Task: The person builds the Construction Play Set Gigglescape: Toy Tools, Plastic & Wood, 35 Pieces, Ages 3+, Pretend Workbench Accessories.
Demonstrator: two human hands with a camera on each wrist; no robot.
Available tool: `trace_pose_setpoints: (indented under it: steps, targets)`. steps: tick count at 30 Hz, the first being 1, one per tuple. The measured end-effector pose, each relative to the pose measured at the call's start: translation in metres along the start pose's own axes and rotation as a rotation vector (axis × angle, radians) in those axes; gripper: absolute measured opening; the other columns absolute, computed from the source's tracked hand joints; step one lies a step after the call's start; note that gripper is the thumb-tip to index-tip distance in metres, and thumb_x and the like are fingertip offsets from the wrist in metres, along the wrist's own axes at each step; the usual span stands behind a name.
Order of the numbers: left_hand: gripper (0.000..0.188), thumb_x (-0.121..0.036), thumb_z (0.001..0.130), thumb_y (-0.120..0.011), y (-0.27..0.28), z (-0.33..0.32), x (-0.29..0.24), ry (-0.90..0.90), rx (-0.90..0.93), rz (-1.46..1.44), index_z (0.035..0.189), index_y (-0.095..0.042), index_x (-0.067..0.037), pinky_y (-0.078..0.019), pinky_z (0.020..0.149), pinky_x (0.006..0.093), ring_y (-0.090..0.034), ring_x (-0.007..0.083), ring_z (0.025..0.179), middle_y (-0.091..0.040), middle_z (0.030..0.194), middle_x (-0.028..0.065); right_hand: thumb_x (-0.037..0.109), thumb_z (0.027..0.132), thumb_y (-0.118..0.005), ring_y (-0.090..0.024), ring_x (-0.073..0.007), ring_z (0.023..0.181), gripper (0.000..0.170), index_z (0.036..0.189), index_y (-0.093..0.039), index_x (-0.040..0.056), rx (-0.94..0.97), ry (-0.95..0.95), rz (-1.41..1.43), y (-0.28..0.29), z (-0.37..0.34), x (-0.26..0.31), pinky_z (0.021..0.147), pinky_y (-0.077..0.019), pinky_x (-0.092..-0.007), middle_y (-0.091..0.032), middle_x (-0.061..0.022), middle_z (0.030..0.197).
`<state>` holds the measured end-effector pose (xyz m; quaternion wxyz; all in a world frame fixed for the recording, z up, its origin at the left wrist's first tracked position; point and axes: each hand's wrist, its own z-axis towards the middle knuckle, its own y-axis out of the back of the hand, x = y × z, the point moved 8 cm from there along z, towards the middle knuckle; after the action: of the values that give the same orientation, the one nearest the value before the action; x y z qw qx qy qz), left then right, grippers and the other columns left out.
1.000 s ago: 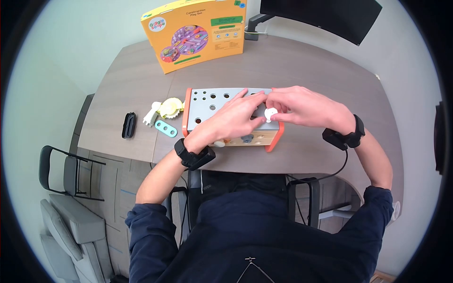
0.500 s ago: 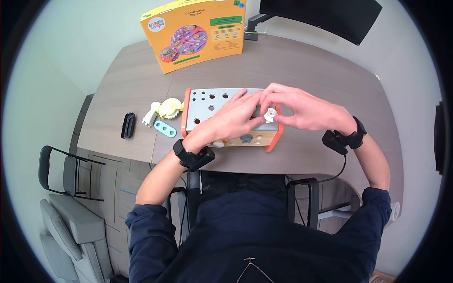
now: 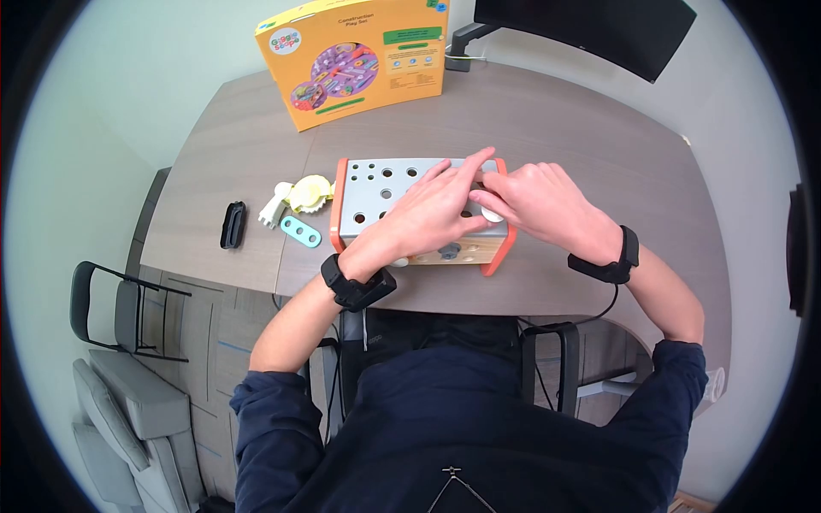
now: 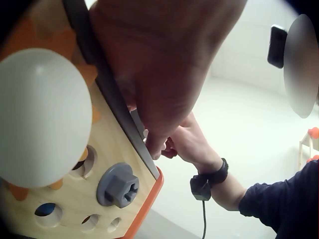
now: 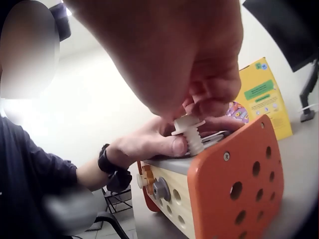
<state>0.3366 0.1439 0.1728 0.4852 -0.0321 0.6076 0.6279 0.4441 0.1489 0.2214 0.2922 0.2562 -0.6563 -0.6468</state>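
Note:
My right hand (image 3: 547,201) pinches the head of a white threaded toy bolt (image 5: 194,142) between thumb and fingers. The bolt stands slightly tilted at the right end of the toy workbench's grey top (image 3: 363,197), its thread showing below the flange. My left hand (image 3: 428,209) lies across that top with its fingers extended; its thumb (image 5: 175,147) is right beside the bolt's thread. A pale flat edge shows behind the bolt in the right wrist view. On the bench's wooden front sit a grey bolt (image 4: 119,185) and a white rounded piece (image 4: 42,119).
Left of the bench lie a pale yellow gear-like piece (image 3: 310,195), a cream hammer-like piece (image 3: 274,205), a teal strip (image 3: 300,231) with holes and a black tray (image 3: 233,225). A yellow play set box (image 3: 368,77) stands behind, near a monitor (image 3: 590,34).
My right hand has turned and closed in over the white bolt, whose end faced the head camera before and is now mostly covered. The left hand stays over the bench, one finger raised further.

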Motion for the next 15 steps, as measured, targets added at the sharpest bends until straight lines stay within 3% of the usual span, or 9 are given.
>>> trace_pose_setpoints:
  steps: [3, 6, 9, 12, 15]
  targets:
    - [0.089, -0.02, 0.094, -0.073, 0.0, -0.001, 0.0, -0.017, 0.003, 0.013, 0.166, -0.024, -0.002, -0.0266, 0.132, 0.0492, -0.055, 0.0374, 0.143, -0.061, 0.145, 0.0255, 0.021, 0.104, -0.066, -0.071, -0.0338, 0.081, 0.021, 0.107, -0.066, -0.0001, 0.198, -0.095, -0.005, 0.002, 0.0, -0.003, 0.071, -0.0557, -0.0452, -0.07, -0.0158, 0.09]
    - [0.088, -0.017, 0.094, -0.071, 0.0, 0.0, 0.005, -0.014, 0.008, -0.032, 0.167, -0.024, -0.002, -0.026, 0.132, 0.0492, -0.056, 0.0376, 0.142, -0.061, 0.144, 0.0261, 0.013, 0.101, -0.066, -0.069, -0.03, 0.094, 0.015, 0.11, -0.067, 0.0011, -0.196, 0.209, 0.454, 0.02, -0.009, -0.002, 0.08, -0.0559, -0.0424, -0.067, -0.0136, 0.105]
    - [0.088, -0.016, 0.093, -0.069, 0.001, 0.0, 0.001, 0.007, 0.044, -0.032, 0.167, -0.023, -0.002, -0.0255, 0.132, 0.0498, -0.055, 0.0382, 0.142, -0.062, 0.143, 0.0255, 0.008, 0.099, -0.066, -0.065, -0.0276, 0.099, 0.011, 0.107, -0.067, 0.0015, -0.115, 0.34, 0.648, 0.014, -0.013, 0.002, 0.084, -0.0538, -0.0408, -0.063, -0.0114, 0.114]
    - [0.09, -0.02, 0.093, -0.072, 0.003, -0.001, -0.003, -0.001, 0.048, -0.011, 0.167, -0.023, -0.002, -0.0255, 0.132, 0.0506, -0.055, 0.0384, 0.142, -0.064, 0.141, 0.0248, 0.011, 0.098, -0.067, -0.065, -0.0274, 0.095, 0.011, 0.104, -0.066, 0.0015, -0.043, 0.331, 0.619, 0.001, -0.01, -0.001, 0.081, -0.0536, -0.0405, -0.064, -0.0109, 0.112]
    - [0.094, -0.025, 0.093, -0.077, 0.005, -0.001, -0.01, 0.001, 0.038, -0.023, 0.166, -0.023, -0.002, -0.0285, 0.13, 0.0514, -0.054, 0.0391, 0.143, -0.064, 0.141, 0.0242, 0.012, 0.1, -0.068, -0.067, -0.0286, 0.087, 0.012, 0.102, -0.065, 0.0013, -0.01, 0.183, 0.572, 0.003, -0.004, -0.004, 0.075, -0.0546, -0.0415, -0.066, -0.0118, 0.1]
